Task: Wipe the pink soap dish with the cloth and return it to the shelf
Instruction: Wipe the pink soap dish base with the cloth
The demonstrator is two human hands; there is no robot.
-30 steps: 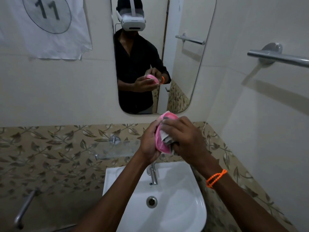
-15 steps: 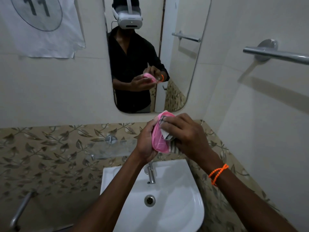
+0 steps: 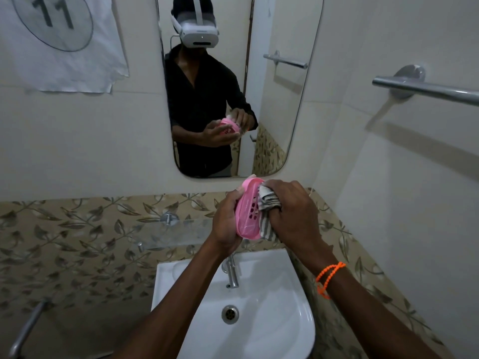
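The pink soap dish point(image 3: 248, 210) stands on edge above the sink, its slotted inside facing right. My left hand point(image 3: 226, 221) grips it from the left and behind. A grey striped cloth point(image 3: 267, 203) is bunched in my right hand point(image 3: 293, 211), which presses it against the inside of the dish. A tail of the cloth hangs down below the dish. The glass shelf point(image 3: 171, 233) is fixed to the wall at the left of my hands, below the mirror.
A white sink point(image 3: 272, 320) with a chrome tap point(image 3: 232, 274) lies under my hands. A mirror point(image 3: 233, 84) hangs above. A towel rail point(image 3: 425, 89) juts from the right wall. Another metal bar point(image 3: 26, 330) sits low at the left.
The dish has tilted so more of its slotted inside shows. My right hand with the cloth has moved up toward the dish's upper part. The view has dropped slightly.
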